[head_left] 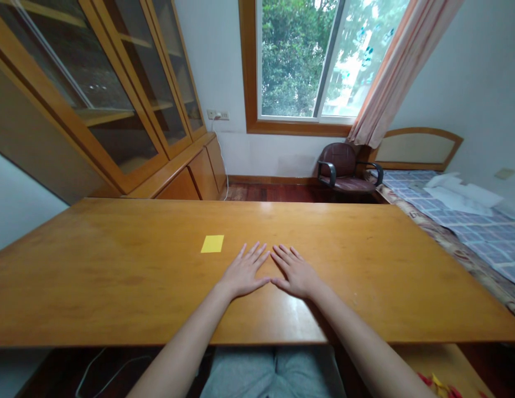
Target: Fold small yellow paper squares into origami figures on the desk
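Lying left of hands (244, 274) (297, 275): paper (212, 244), seemingly.

Likely paper (212, 244) left of fingers (258, 255)

Forearms (191, 335) are bare — the legwear (249, 374) creased, grey-green.

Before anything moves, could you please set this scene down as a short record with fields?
Left hand: bare, palm down, fingers spread, on the glossy brown wooden desk
Right hand: likewise, close beside the left hand
Held: nothing visible
Nearest object: flat, four-sided yellow paper note, left of the left hand
Beyond desk: maroon chair with black armrests, near a long pink fabric curtain
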Available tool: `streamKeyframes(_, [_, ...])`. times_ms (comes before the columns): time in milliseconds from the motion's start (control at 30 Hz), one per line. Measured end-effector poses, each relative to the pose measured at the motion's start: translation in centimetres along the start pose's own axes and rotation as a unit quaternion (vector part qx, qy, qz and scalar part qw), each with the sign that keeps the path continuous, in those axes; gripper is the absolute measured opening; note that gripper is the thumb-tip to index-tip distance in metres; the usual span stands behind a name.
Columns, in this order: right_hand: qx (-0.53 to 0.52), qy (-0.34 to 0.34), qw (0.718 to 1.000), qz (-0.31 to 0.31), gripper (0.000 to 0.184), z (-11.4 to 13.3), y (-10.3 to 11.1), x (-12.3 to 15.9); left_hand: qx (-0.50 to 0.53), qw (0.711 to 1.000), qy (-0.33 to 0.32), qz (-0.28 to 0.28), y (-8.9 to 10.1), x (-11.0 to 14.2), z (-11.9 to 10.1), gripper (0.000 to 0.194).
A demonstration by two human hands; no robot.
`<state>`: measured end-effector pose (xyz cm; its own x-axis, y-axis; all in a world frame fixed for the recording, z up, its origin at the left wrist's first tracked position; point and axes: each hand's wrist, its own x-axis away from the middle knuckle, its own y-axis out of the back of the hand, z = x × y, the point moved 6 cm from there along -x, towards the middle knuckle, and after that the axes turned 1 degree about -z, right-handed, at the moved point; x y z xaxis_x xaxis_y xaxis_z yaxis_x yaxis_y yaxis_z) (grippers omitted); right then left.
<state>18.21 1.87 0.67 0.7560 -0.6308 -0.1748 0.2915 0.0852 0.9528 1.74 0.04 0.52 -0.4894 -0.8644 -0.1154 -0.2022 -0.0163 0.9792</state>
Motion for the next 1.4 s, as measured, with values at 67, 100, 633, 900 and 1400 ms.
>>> streamKeyframes(67, [-0.003, 0.0, 1.0, -0.002, 0.077, 0.02, 0.07, 0.0, 0.002, 1.0, 0.001, 0.0, 0.02, 0.03, -0.01, 0.08])
streamKeyframes(100, [-0.005, -0.001, 1.0, -0.004, 0.077, 0.03, 0.1, 0.0, 0.002, 1.0, 0.001, 0.0, 0.04, 0.04, -0.02, 0.08])
streamKeyframes(633, [0.0, -0.004, 1.0, -0.006, 0.078, 0.09, 0.02, -0.05, -0.012, 1.0, 0.0, 0.006, 0.17, -0.01, -0.15, 0.079])
streamKeyframes(900, [-0.003, -0.004, 1.0, -0.01, 0.078, -0.19, -0.16, -0.02, -0.003, 1.0, 0.0, 0.011, -0.04, 0.06, 0.02, 0.077])
streamKeyframes(1400, [-0.002, -0.005, 1.0, -0.007, 0.077, -0.14, -0.06, -0.08, -0.01, 1.0, 0.002, 0.018, 0.2, 0.08, -0.13, 0.078])
